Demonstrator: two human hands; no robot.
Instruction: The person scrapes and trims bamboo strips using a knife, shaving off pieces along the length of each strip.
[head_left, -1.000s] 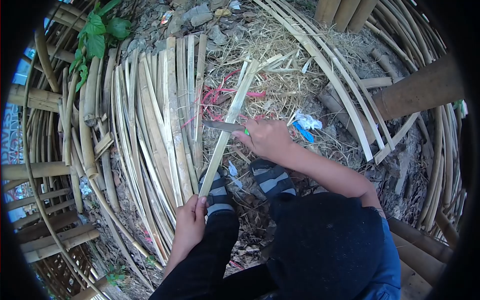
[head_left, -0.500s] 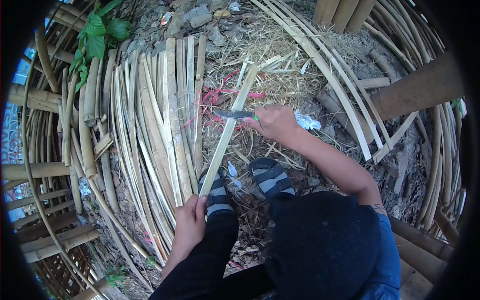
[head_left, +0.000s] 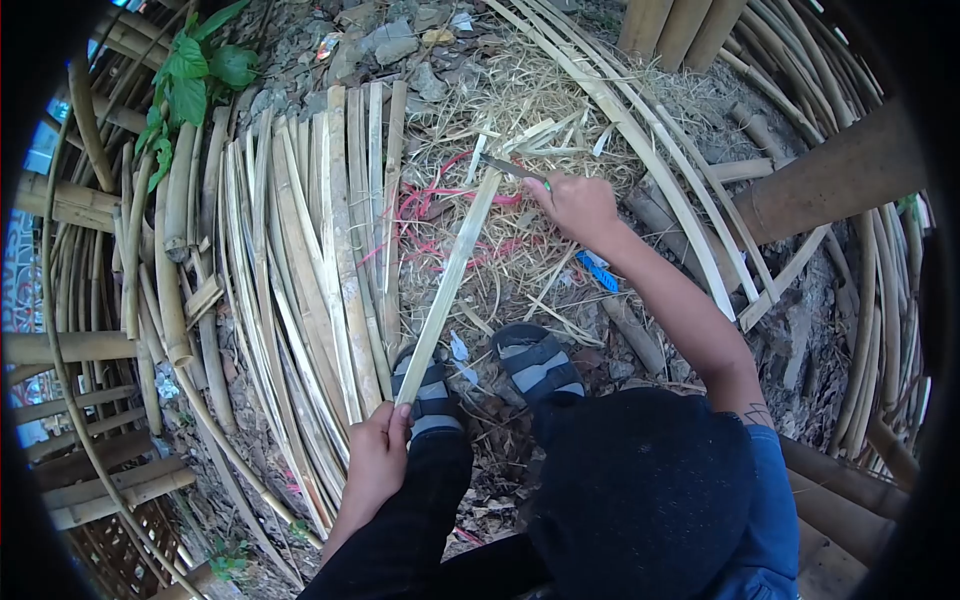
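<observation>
My left hand (head_left: 378, 452) is closed round the near end of a pale bamboo strip (head_left: 455, 265), which slants up and away over my left sandal (head_left: 428, 388). In my right hand (head_left: 578, 208) is a knife (head_left: 512, 168), its dark blade lying across the strip close to the far end. A little of the green handle shows at my fingers. Thin shavings (head_left: 560, 110) and pink plastic string (head_left: 425, 205) litter the ground around the strip's far part.
Many split bamboo strips (head_left: 335, 230) lie side by side at the left. Longer strips (head_left: 640, 130) curve across the right, near a thick bamboo pole (head_left: 835, 170). A blue object (head_left: 597, 271) lies below my right forearm. Leafy green plants (head_left: 190, 75) grow at upper left.
My right hand has slid the knife along the strip, away from me toward its far end. My left hand keeps its hold. The blue object under my right forearm now shows.
</observation>
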